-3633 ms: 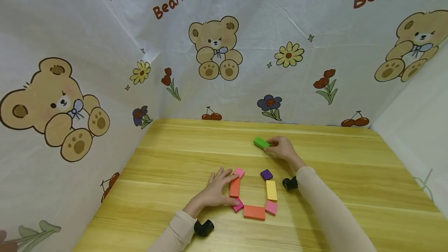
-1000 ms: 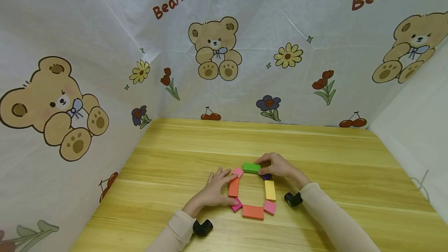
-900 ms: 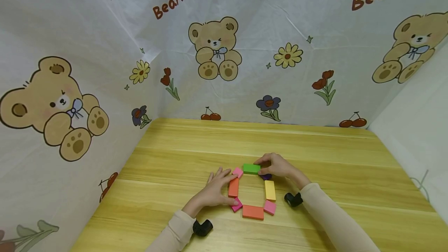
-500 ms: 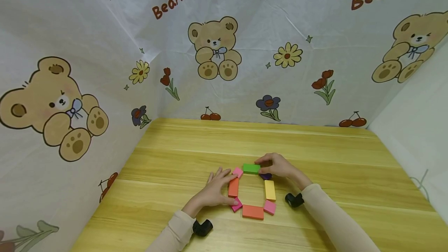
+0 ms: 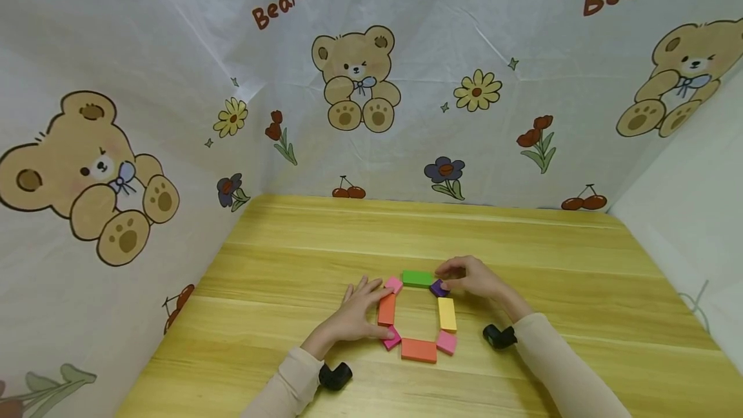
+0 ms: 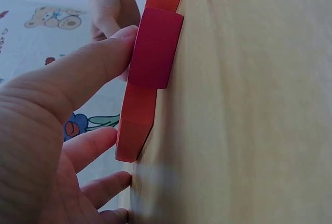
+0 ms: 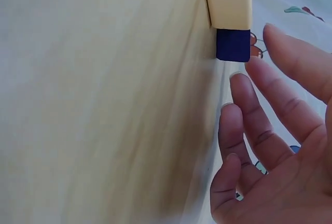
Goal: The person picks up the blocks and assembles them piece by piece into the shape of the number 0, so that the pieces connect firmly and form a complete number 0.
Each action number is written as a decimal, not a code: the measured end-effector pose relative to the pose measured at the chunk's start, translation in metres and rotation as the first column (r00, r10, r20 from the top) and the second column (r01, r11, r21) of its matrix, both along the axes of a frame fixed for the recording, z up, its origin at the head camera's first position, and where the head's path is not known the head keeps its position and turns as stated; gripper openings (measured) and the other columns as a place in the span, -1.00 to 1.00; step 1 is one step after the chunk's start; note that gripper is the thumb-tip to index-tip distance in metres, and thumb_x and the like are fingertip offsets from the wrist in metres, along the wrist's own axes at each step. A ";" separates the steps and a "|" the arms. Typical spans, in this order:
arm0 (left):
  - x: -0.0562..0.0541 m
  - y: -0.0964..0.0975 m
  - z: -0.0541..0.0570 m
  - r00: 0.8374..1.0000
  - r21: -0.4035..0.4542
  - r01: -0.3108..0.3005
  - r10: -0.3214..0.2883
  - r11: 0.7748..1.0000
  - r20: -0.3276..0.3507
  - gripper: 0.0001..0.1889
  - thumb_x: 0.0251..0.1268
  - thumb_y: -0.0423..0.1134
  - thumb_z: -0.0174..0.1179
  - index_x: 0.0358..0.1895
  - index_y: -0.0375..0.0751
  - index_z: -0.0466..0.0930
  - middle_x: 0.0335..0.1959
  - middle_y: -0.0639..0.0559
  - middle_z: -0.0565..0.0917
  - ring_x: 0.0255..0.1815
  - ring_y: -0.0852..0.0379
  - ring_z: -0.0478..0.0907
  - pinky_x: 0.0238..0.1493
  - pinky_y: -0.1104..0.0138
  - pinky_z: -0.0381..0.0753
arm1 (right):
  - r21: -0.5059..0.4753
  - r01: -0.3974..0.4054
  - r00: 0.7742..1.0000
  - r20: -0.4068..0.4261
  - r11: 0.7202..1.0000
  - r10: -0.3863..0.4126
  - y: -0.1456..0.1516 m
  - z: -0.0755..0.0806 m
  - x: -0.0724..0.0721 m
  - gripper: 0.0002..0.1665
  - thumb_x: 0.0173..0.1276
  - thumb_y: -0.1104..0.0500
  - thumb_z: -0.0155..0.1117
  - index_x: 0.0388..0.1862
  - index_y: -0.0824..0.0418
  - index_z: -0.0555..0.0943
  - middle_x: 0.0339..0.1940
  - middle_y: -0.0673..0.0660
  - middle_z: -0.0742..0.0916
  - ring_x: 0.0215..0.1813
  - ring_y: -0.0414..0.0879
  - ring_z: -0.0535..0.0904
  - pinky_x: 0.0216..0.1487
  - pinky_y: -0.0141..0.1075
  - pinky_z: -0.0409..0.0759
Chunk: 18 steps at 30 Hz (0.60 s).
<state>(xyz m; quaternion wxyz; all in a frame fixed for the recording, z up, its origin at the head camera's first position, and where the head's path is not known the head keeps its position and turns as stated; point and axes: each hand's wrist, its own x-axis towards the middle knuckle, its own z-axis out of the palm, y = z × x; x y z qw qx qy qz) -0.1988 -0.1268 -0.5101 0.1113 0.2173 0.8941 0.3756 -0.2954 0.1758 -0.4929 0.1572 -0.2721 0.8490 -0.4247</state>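
Note:
Small coloured blocks form a closed ring on the table. My left hand [image 5: 347, 320] rests along its left side with fingers spread, the thumb on a magenta block [image 6: 156, 47] and a fingertip at the upper-left pink block [image 5: 394, 284]. An orange block [image 5: 386, 310] lies between those two. At the far side is a green block [image 5: 417, 278], its right end beside a purple block [image 5: 437, 288]. My right hand [image 5: 475, 278] hovers by the purple block, holding nothing; in the right wrist view its loosely bent fingers stand apart from the purple block.
A yellow block [image 5: 447, 315], a pink block [image 5: 446, 342] and another orange block [image 5: 418, 350] make up the right and near sides. A white cloth with printed bears [image 5: 362, 79] walls in the wooden table [image 5: 325, 231]. Black wrist devices [image 5: 335, 377] sit at both cuffs.
My right hand brought the green block from farther back into the ring's far side, then let go and moved slightly right, uncovering the purple block. My left hand stayed put.

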 end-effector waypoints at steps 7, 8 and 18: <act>0.000 0.000 0.000 1.000 -0.002 0.001 -0.001 1.000 -0.009 -0.09 0.02 0.04 0.47 0.47 -0.12 0.27 0.54 -0.24 0.12 0.60 -0.31 -0.26 0.48 -0.25 -0.41 | 0.016 -0.047 0.999 0.026 0.999 0.047 0.004 0.000 0.002 -0.66 0.32 0.25 0.32 0.06 0.31 0.67 -0.02 0.22 0.74 -0.09 -0.10 0.59 -0.15 -0.45 0.55; 0.000 0.000 0.000 1.000 0.000 0.001 -0.001 1.000 -0.008 -0.09 0.02 0.03 0.47 0.47 -0.12 0.27 0.54 -0.24 0.12 0.60 -0.31 -0.26 0.49 -0.25 -0.41 | 0.021 -0.048 0.999 0.026 0.999 0.047 0.004 0.000 0.002 -0.67 0.32 0.25 0.32 0.05 0.31 0.67 -0.02 0.22 0.73 -0.10 -0.12 0.57 -0.16 -0.45 0.54; 0.001 0.000 0.000 1.000 0.015 -0.002 0.002 1.000 0.005 -0.10 0.03 0.03 0.47 0.47 -0.12 0.28 0.55 -0.24 0.11 0.60 -0.30 -0.27 0.49 -0.23 -0.42 | -0.009 -0.047 0.998 0.034 0.999 0.047 0.004 -0.002 0.003 -0.72 0.29 0.30 0.33 -0.03 0.38 0.68 -0.14 0.27 0.73 -0.20 -0.16 0.54 -0.23 -0.45 0.54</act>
